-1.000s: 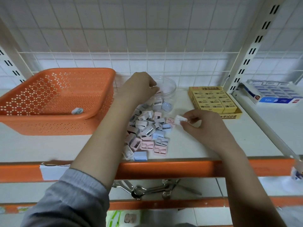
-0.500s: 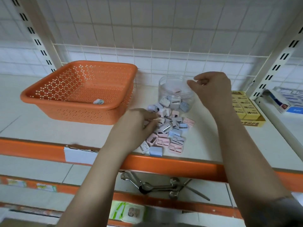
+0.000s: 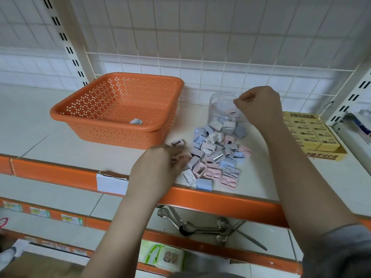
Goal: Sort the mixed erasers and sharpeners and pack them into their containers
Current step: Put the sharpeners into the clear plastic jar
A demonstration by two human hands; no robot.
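A pile of pastel pink, blue and white sharpeners (image 3: 217,155) lies on the white shelf in front of a clear plastic jar (image 3: 217,106) that holds a few more. My left hand (image 3: 158,169) rests at the pile's left edge, fingers curled on a pink sharpener (image 3: 184,156). One sharpener (image 3: 177,143) sits apart just beyond those fingers. My right hand (image 3: 259,106) hovers over the jar's mouth with fingertips pinched together; nothing shows between them. The orange perforated basket (image 3: 112,125) at the left holds one wrapped eraser (image 3: 136,121). A yellow box of erasers (image 3: 313,137) stands at the right.
The shelf's orange front edge (image 3: 220,201) runs just below the pile. A white upright post (image 3: 349,101) and a blue-and-white box (image 3: 363,125) are at the far right. A wire grid backs the shelf. Spoons and scissors (image 3: 202,227) lie on the lower shelf.
My left hand drew back from the jar to the pile's left edge. My right hand carried a white sharpener up from the pile to the jar's mouth; it is no longer visible.
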